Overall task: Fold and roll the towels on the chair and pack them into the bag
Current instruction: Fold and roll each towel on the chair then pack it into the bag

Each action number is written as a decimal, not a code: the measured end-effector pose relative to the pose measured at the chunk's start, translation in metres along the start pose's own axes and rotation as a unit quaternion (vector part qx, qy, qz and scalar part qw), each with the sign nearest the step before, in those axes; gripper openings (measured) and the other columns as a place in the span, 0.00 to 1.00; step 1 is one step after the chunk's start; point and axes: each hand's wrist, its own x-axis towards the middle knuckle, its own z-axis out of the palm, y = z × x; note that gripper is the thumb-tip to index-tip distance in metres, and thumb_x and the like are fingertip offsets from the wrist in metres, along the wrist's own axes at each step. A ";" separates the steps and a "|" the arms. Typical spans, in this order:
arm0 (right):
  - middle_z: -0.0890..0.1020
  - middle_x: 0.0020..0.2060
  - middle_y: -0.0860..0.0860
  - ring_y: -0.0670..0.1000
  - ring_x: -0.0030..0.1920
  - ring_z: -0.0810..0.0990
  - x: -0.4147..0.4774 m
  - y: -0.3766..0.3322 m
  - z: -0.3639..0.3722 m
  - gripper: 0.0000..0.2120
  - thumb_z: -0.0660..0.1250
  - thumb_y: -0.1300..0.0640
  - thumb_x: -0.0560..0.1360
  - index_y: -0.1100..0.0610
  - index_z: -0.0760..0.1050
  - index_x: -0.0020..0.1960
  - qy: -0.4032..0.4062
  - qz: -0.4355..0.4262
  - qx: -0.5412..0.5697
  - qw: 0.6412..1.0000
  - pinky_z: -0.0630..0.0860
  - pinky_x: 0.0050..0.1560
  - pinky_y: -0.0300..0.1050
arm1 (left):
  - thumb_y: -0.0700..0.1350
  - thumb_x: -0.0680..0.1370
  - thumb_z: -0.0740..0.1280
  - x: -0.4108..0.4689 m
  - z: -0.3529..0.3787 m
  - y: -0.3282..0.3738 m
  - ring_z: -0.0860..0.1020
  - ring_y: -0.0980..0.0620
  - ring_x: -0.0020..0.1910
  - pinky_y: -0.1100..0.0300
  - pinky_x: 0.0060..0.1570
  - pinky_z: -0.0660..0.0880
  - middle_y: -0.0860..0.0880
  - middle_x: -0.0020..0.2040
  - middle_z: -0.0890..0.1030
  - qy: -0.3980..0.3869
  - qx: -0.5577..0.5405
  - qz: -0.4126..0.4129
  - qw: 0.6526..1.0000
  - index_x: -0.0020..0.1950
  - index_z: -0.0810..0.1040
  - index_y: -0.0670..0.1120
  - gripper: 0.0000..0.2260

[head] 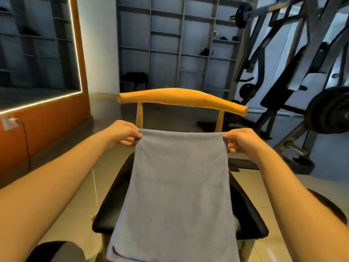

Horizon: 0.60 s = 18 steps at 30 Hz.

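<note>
A pale grey-blue towel (175, 186) hangs stretched above the chair's black seat (107, 210), its lower end draping over the seat's front edge. My left hand (122, 132) pinches the towel's top left corner. My right hand (239, 138) pinches the top right corner, so the upper edge is pulled taut between them just below the chair's wooden backrest (181, 98). No bag is in view.
A weight machine with black plates (328, 110) stands to the right of the chair. Grey shelving (179, 44) lines the back wall. An orange wall with a lit mirror (37, 53) is at left. A dark rounded object (54, 251) sits at the bottom left.
</note>
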 end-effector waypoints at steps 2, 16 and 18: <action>0.74 0.30 0.54 0.50 0.30 0.71 0.019 0.026 0.012 0.05 0.71 0.63 0.77 0.61 0.82 0.43 0.030 0.034 -0.070 0.997 0.70 0.32 0.43 | 0.38 0.76 0.75 0.021 0.017 -0.021 0.81 0.48 0.46 0.60 0.36 0.77 0.44 0.46 0.82 0.011 0.055 -0.023 0.998 0.47 0.83 0.41 0.03; 0.85 0.41 0.63 0.54 0.27 0.82 0.126 0.104 0.067 0.07 0.62 0.64 0.83 0.67 0.78 0.55 0.068 0.138 -0.032 0.988 0.75 0.23 0.40 | 0.37 0.79 0.71 0.128 0.073 -0.080 0.83 0.48 0.32 0.64 0.25 0.77 0.37 0.45 0.85 0.068 0.010 -0.103 0.992 0.52 0.82 0.35 0.05; 0.85 0.40 0.63 0.55 0.29 0.82 0.128 0.104 0.067 0.07 0.63 0.64 0.83 0.66 0.78 0.55 0.070 0.124 -0.030 0.989 0.77 0.24 0.41 | 0.38 0.80 0.71 0.131 0.073 -0.080 0.84 0.48 0.34 0.62 0.29 0.79 0.38 0.44 0.86 0.071 0.006 -0.086 0.994 0.53 0.82 0.37 0.05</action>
